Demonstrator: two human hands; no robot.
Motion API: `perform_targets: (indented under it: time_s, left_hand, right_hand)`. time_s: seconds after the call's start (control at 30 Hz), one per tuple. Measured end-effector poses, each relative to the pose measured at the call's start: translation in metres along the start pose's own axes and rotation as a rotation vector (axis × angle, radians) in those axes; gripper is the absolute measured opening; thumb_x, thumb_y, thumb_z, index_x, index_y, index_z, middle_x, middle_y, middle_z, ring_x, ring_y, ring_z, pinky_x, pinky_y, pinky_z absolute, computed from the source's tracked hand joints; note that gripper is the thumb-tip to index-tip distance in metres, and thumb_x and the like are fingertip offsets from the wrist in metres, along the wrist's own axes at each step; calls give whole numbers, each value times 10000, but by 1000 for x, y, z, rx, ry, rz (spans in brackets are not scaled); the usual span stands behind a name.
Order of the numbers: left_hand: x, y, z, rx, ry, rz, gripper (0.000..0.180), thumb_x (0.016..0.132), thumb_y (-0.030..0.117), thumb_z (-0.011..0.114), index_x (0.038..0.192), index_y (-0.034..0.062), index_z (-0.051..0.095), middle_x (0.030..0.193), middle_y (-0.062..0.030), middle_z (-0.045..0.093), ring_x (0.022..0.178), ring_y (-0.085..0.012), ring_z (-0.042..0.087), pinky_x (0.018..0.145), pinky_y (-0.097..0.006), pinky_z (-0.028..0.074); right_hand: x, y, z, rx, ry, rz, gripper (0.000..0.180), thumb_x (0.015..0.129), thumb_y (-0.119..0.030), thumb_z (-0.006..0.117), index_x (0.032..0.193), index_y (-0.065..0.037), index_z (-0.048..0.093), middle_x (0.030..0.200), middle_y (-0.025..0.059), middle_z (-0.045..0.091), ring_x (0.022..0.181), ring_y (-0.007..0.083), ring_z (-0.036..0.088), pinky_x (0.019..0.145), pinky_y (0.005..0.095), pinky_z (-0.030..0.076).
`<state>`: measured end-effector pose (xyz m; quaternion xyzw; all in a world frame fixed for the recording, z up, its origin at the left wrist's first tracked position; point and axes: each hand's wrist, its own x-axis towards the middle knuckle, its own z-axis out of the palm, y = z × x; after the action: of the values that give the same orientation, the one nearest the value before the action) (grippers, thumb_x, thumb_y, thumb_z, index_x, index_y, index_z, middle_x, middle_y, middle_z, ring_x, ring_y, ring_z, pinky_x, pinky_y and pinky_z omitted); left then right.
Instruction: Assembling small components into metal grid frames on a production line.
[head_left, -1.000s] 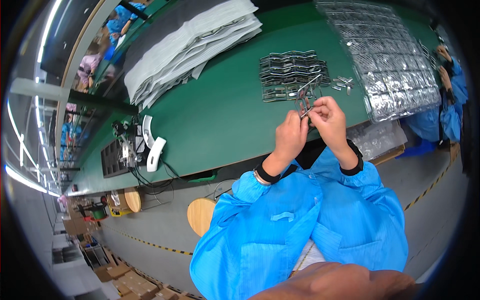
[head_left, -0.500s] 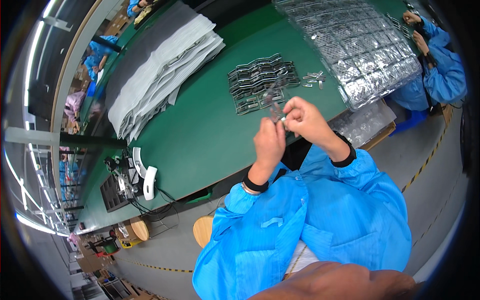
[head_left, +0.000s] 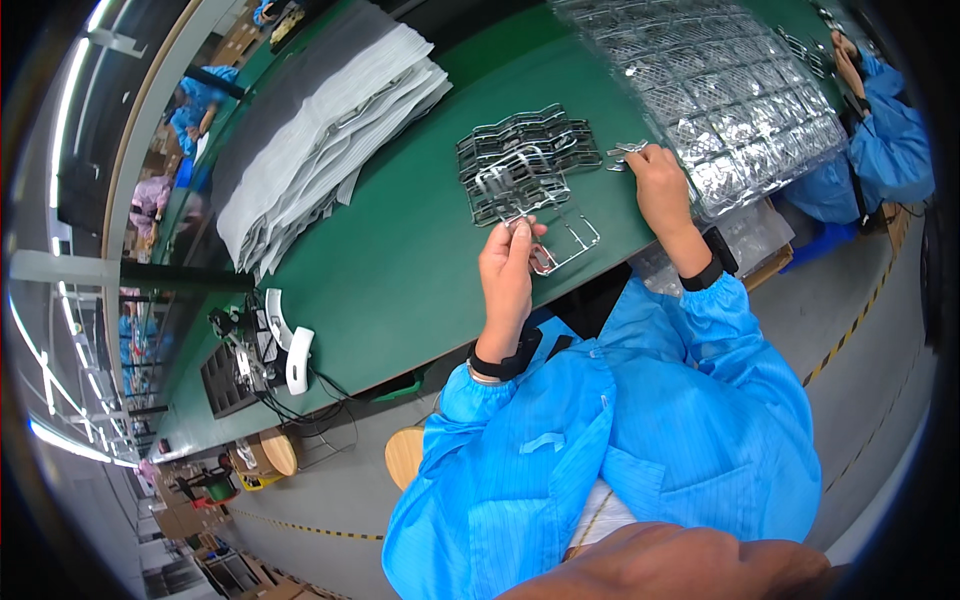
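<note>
Head view: we have both hands over a green bench (head_left: 400, 280), well apart from each other.
Held frame: this thin wire frame (head_left: 572, 259) juts rightward from our left hand (head_left: 508, 265), just in front of a stack of frames (head_left: 525, 150).
Snag risk: gripped toward one end, it could, we judge, swivel or catch on the stack if our pinch slackens.
Loose-piece risk: the small metal pieces (head_left: 622, 156) lie bunched, so our fingertips might lift two or scatter some.
Left grip: our thumb and fingers are pressed together on the wire.
Right grip: our right hand (head_left: 662, 188) is curled, fingertips drawn close at the pieces, near the silvery packed sheets (head_left: 725, 90); we cannot tell whether it pinches one.
</note>
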<state>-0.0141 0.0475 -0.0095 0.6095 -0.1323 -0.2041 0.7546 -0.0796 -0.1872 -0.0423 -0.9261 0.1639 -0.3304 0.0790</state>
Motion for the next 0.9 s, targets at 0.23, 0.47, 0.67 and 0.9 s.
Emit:
perform_targets:
  time_s: [0.23,0.47,0.67,0.9]
  left_hand:
    - [2,1,3,-185,-54,-130,311,990,239,438,1140,-8,552,1026,-106,620,756,-129,616,605,-271,533]
    - [0,-17,13,12,-42,68,277,989,174,446,1093,-32,599,1023,-45,570,879,-86,551,716,-221,474]
    - [-3,-16,15,82,14,153,229,971,136,481,1089,-18,603,917,-6,563,745,-49,500,627,-190,411]
    - [-9,-14,14,158,19,177,171,954,111,506,1065,1,577,806,18,565,655,-41,483,581,-193,407]
  right_hand:
    - [-1,-53,-46,423,132,7,165,759,0,620,918,-33,646,906,99,634,830,295,605,679,372,492]
    - [-11,-109,-43,877,-291,135,191,767,-38,648,949,-52,592,814,91,652,672,233,631,600,340,490]
    - [-20,-113,-31,965,-278,256,233,742,-26,669,950,-45,567,768,68,635,585,196,595,533,316,465]
    - [6,-95,-47,783,-57,203,152,740,-25,679,865,-35,593,679,62,587,518,174,536,485,304,413]
